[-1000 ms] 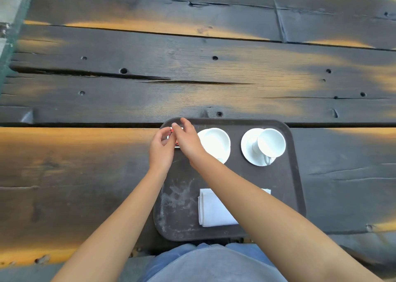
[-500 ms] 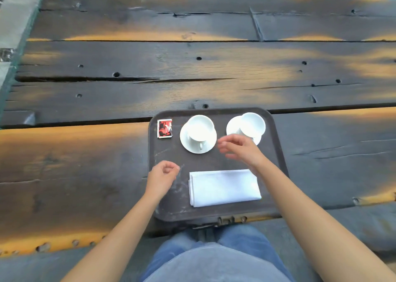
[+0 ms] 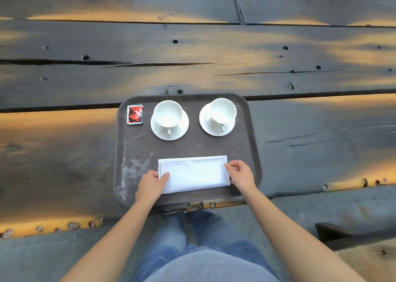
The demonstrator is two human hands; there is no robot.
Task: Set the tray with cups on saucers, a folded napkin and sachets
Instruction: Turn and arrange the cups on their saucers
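A dark brown tray [image 3: 252, 144] lies on the wooden table at its near edge. Two white cups stand on white saucers at the tray's back: the left cup [image 3: 168, 114] and the right cup [image 3: 222, 111], handles toward me. A red sachet [image 3: 135, 114] lies flat in the back left corner. A folded white napkin [image 3: 194, 173] lies across the front of the tray. My left hand [image 3: 151, 184] grips the napkin's left end, thumb on top. My right hand [image 3: 241, 174] holds its right end.
The table is made of dark, weathered planks [image 3: 192, 52] with cracks and holes. Its near edge [image 3: 53, 225] has a row of studs. My legs in blue jeans [image 3: 192, 239] are under the edge. A wooden bench corner [image 3: 368, 258] shows at the lower right.
Both hands left the sachet in the tray's back left corner, came back toward me and took hold of the two ends of the napkin.
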